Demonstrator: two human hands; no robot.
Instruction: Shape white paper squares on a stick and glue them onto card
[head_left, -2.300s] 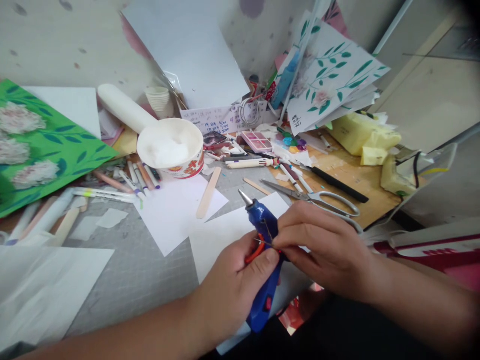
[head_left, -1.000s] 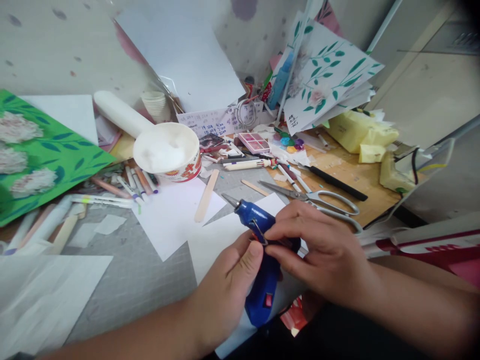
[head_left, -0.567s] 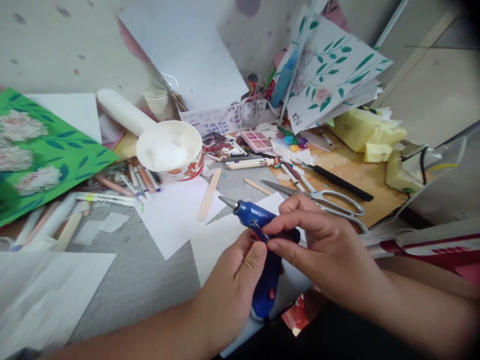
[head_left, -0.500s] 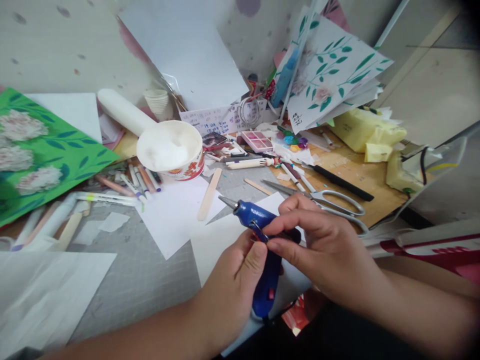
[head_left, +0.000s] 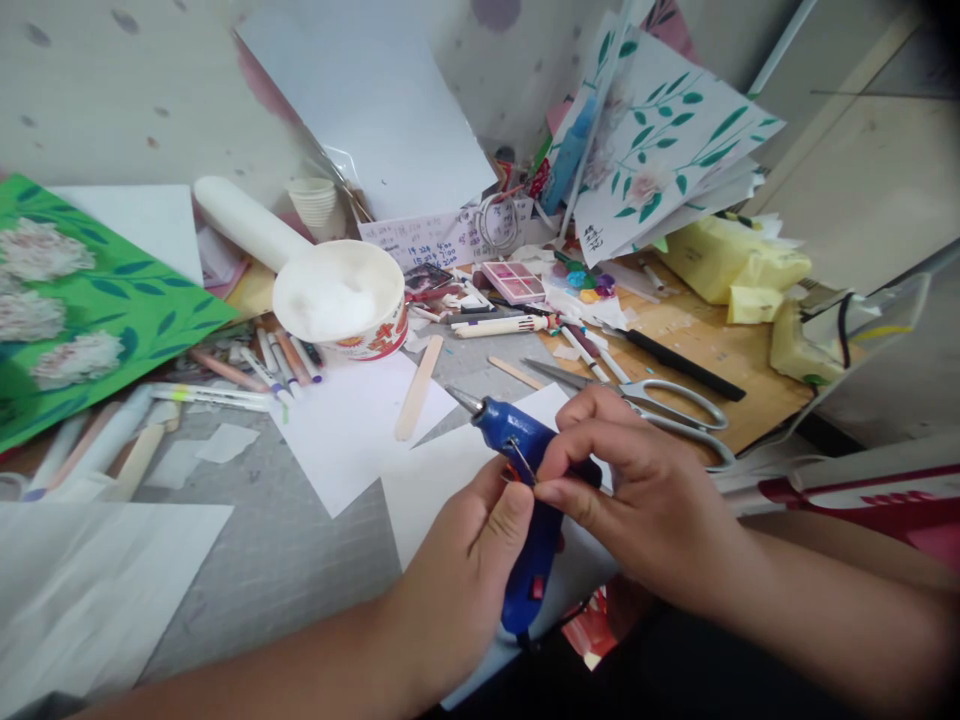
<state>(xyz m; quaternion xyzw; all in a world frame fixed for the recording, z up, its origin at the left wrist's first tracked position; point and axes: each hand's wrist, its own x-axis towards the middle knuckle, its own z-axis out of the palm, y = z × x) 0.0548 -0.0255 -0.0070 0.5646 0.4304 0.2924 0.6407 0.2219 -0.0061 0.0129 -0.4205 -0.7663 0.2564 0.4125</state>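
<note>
A blue hot glue gun (head_left: 531, 578) is in my left hand (head_left: 461, 575), which is closed round its handle from the left. The metal nozzle points up and to the left, and a small red switch shows low on the handle. Just under the barrel, my right hand (head_left: 637, 485) pinches a thin metal wire piece (head_left: 523, 460) that meets the gun's side; it looks like the gun's wire stand. My left thumb lies close to its lower end. Behind my right hand are scissors (head_left: 675, 405) with grey handles. White paper (head_left: 431, 490) lies under the gun.
Beyond the gun lie a wooden craft stick (head_left: 418, 390) and a white paper tub (head_left: 382, 335). Markers (head_left: 277, 365) and a green flower picture (head_left: 142, 345) are on the left. A black-handled knife (head_left: 686, 367) and a yellow package (head_left: 731, 265) are at the right.
The glue gun has tilted slightly, its nozzle moving a little right. The wire piece between my right fingers has turned and now shows as a thin slanted line.
</note>
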